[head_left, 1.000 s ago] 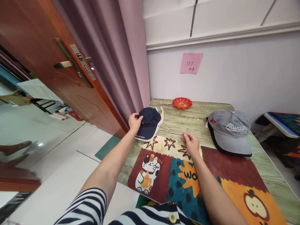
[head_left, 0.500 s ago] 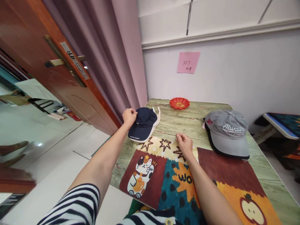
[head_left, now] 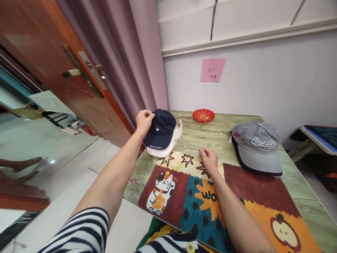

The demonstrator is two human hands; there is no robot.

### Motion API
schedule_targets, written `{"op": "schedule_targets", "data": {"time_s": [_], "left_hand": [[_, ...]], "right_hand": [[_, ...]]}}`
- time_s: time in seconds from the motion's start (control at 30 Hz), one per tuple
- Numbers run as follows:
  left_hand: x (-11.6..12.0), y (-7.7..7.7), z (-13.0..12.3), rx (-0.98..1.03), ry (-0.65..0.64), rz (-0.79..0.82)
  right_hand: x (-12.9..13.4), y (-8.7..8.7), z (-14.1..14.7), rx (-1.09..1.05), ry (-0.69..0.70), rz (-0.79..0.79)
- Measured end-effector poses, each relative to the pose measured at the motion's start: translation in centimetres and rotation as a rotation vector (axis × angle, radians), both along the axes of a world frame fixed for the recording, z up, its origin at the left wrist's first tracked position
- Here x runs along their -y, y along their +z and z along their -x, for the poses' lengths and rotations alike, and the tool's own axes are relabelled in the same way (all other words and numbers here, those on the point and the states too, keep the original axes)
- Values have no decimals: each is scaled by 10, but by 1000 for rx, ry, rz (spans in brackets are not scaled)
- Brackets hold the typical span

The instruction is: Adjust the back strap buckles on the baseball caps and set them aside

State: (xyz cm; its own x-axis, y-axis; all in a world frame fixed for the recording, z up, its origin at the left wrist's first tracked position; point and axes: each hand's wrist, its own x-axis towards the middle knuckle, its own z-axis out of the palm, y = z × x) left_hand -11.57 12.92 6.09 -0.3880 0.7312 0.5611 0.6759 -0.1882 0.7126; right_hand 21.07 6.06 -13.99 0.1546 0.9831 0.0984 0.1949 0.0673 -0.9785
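Note:
My left hand (head_left: 144, 121) pinches the left side of a navy cap (head_left: 164, 128), which is raised and tilted a little over a white cap (head_left: 161, 151). The white cap's brim shows below the navy one and its strap sticks out at the right. Near the top edge of the patterned mat (head_left: 176, 189), my right hand (head_left: 209, 160) rests with curled fingers; whether anything is between them is too small to tell. A grey cap (head_left: 259, 144) with white lettering and a black-edged brim sits at the right.
On the wooden-patterned table (head_left: 210, 135), a red scalloped dish (head_left: 203, 115) stands near the wall. A pink note (head_left: 213, 70) is on the wall. A brown door (head_left: 86, 102) and purple curtain (head_left: 126, 52) border the left; another table (head_left: 321, 138) is at far right.
The navy cap has risen with my left hand, its brim shifting up off the white cap, whose brim now shows more. My right hand is nearly unmoved. The view has shifted slightly.

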Motion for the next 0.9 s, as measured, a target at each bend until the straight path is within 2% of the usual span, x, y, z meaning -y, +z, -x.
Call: {"op": "schedule_targets", "data": {"time_s": [0.1,0.2,0.3,0.4,0.47,0.57,0.67,0.8,0.83,0.9], "left_hand": [[9,15,-18,126,-95,-79],[22,24,-44,236,-238,-87],[36,26,-71,390,-345,-62],[49,22,-97,501,-425,24],[57,15,-112,551,-494,84],[67,3,-132,585,-583,145],[72,-10,-142,602,-613,184],[70,-34,-135,723,-594,262],[70,-44,-133,771,-580,330],[70,-66,-130,889,-613,562]], "right_hand": [[0,7,3,-113,53,0],[1,22,9,-225,138,3],[5,46,13,-456,327,53],[11,72,13,-737,539,107],[14,86,9,-823,577,87],[15,96,0,-912,516,47],[15,97,-13,-939,483,59],[15,95,-24,-967,485,95],[15,95,-24,-978,491,102],[16,94,-25,-978,502,99]]}}
